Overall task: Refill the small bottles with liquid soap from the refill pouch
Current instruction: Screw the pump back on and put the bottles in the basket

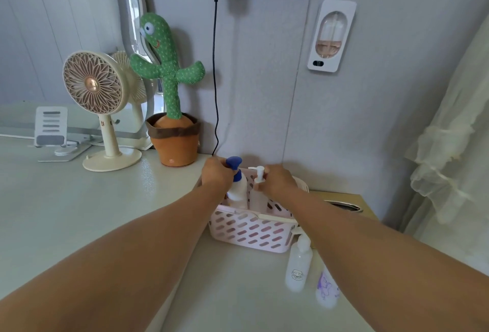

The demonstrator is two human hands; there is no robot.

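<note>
Head view: left hand grips blue-pump bottle, right hand grips white-pump bottle.

Soft, even light filled the scene, casting only faint shadows across the pale worktop. Wide-angle distortion bowed the wall and curtain at the edges, while two small bottles in the foreground appeared blurred.
</note>
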